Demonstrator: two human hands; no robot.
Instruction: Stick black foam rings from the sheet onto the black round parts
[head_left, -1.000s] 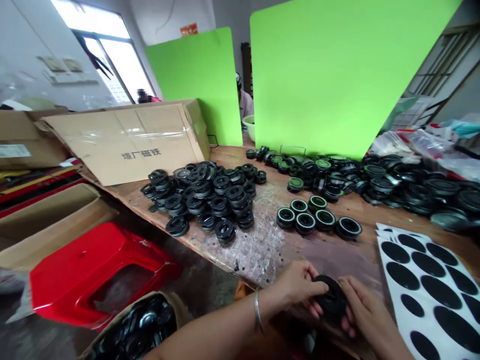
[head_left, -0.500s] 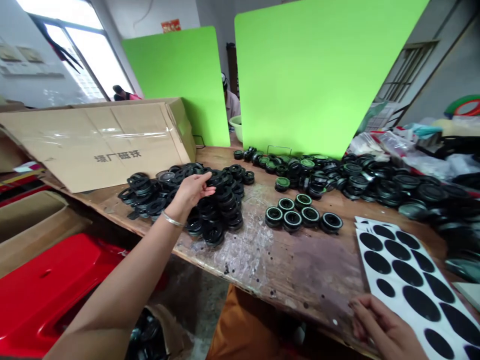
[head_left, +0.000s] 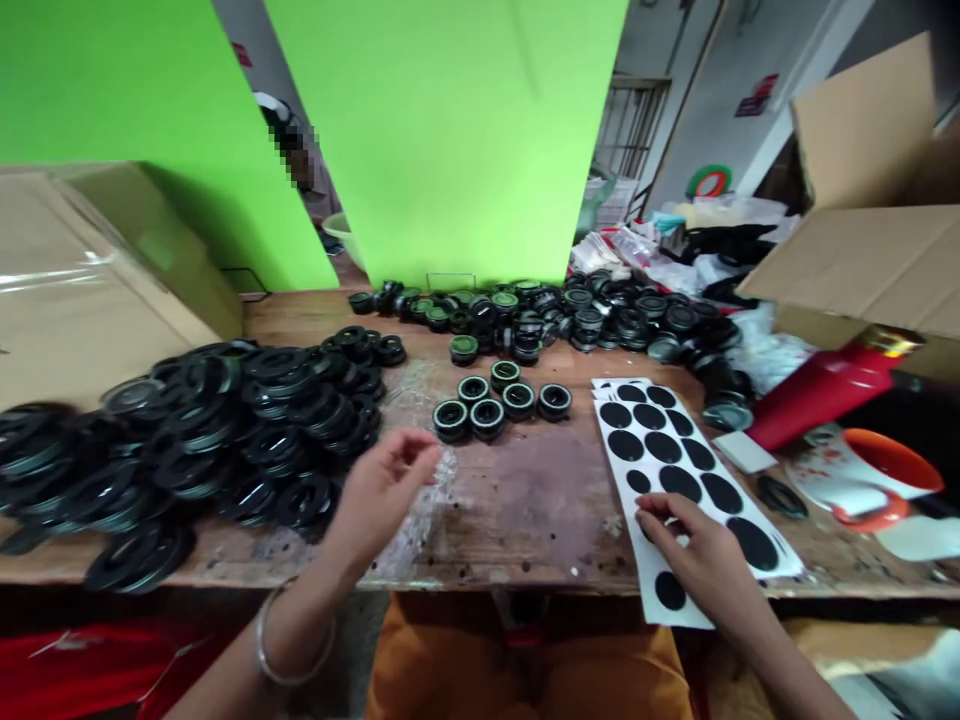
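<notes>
My left hand (head_left: 386,490), with a bracelet at the wrist, hovers over the table just right of a large pile of black rings (head_left: 277,450). Its fingers are loosely curled, slightly apart from the thumb, and nothing shows between them. My right hand (head_left: 697,550) is over a white sheet of black round stickers (head_left: 664,447), thumb and forefinger pinched near a small sticker. Whatever those fingertips hold, if anything, is too small to make out. Between the hands and farther back stands a small group of black round parts with pale rims (head_left: 487,415).
More black round parts (head_left: 525,310) lie along the green divider (head_left: 450,150). A cardboard box (head_left: 97,260) stands at left. At right are a red bottle (head_left: 825,395), an orange-lined cup (head_left: 885,465) and an open carton (head_left: 862,250).
The view has swung right. My left hand has come off the ring pile toward the table's middle. My right hand has moved from the sheet's left edge onto the sheet.
</notes>
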